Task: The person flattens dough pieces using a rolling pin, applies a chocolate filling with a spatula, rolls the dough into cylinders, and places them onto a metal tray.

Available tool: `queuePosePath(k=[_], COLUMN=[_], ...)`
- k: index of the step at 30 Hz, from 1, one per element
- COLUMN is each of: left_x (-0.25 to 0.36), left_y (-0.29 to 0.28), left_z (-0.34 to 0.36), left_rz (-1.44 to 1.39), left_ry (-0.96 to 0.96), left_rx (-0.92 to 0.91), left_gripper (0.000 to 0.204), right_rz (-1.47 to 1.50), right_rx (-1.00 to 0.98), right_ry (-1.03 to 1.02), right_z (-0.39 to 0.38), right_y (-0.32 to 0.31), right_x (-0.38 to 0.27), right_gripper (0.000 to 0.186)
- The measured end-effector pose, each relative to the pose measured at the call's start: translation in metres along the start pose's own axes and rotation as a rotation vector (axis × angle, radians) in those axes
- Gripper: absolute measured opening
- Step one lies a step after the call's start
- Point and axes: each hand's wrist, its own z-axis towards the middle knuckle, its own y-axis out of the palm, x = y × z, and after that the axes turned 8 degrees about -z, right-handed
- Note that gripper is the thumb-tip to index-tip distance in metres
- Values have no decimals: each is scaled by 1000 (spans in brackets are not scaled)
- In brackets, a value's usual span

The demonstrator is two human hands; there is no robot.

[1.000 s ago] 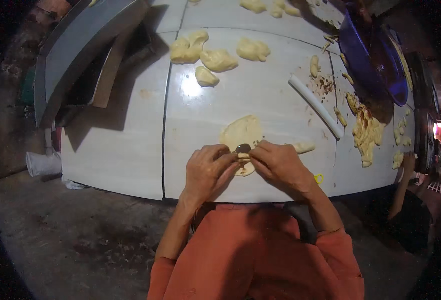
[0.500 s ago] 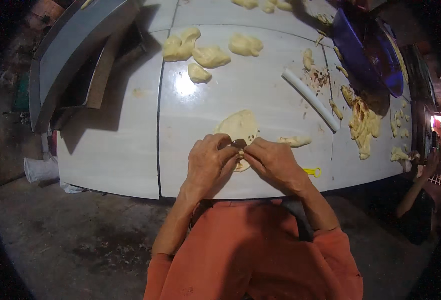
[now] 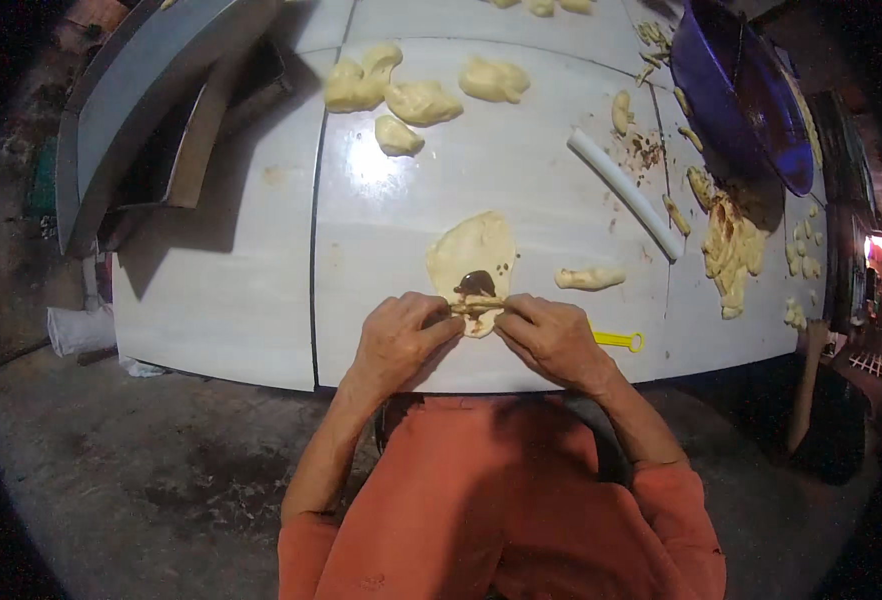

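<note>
A flattened oval of pale dough [image 3: 471,245] lies on the white table in front of me, with a glossy dark brown filling [image 3: 475,282] on it. Just below the filling, a thin strip of dough [image 3: 478,303] runs crosswise over the flat piece. My left hand [image 3: 401,335] pinches the strip's left end between thumb and fingers. At its other end, my right hand [image 3: 551,340] pinches it the same way. A smear of brown shows on the dough between the hands. Near my right hand lies a yellow plastic-handled tool [image 3: 618,341], partly hidden by it.
Several dough lumps [image 3: 423,102] sit farther back. A rolled dough piece [image 3: 590,278] and a white tube-like rod [image 3: 624,195] lie to the right. Beyond them are a purple basin [image 3: 726,95] and a brown-streaked dough mass [image 3: 729,255]. A metal structure [image 3: 151,110] stands left. Another person's arm [image 3: 809,385] shows at right.
My hands have moved slightly apart, uncovering the dark filling and the dough strip stretched between them. The other person's arm at the far right has shifted.
</note>
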Motion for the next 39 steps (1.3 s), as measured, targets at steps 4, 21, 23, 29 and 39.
queuePosePath(k=[4,21,23,29,39], left_x=[5,9,0,-3,-3], left_y=[0,-12,-6,-9,-9], left_z=[2,27,28,31,26], left_rz=[-109,-29,-37,-60,-107], left_ry=[-5,-210,-185,-183,-332], left_rx=[45,-37,-58,-66,52], left_gripper=[19,40,36,21,16], right_rz=[224,128,29,130,194], right_rx=[-1,-39,-46,-132,-64], right_ry=[122,219,107,150,466], right_z=[3,27,26,31,40], right_y=[-10,-21,-14,-18,-19], right_x=[-1,3,9,17,9], right_gripper=[10,37,41,27,13])
